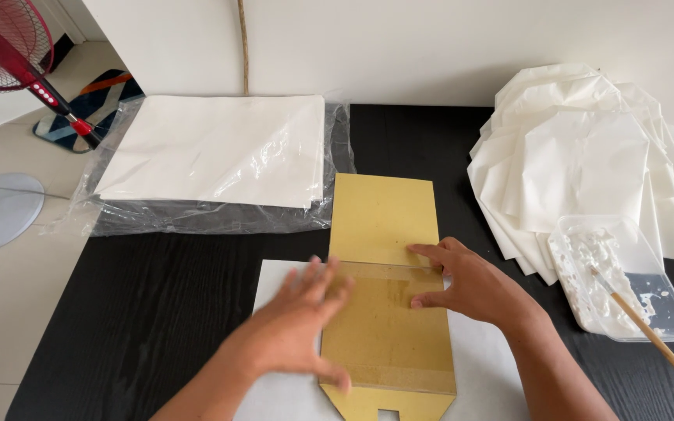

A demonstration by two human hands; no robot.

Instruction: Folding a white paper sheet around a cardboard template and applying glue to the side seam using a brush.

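A tan cardboard template (388,265) lies lengthwise on a white paper sheet (278,284) on the black table (157,288). My left hand (302,327) is spread flat, fingers apart, over the sheet and the template's left edge; it looks blurred. My right hand (470,284) rests on the template's right edge, fingertips pressing near its middle. Neither hand holds anything.
A stack of white paper in clear plastic wrap (212,156) lies at the back left. A fanned pile of folded white paper bags (579,156) sits at the right. A clear tray of white paste (626,281) holds a wooden-handled brush (657,339). A red fan (5,47) stands left.
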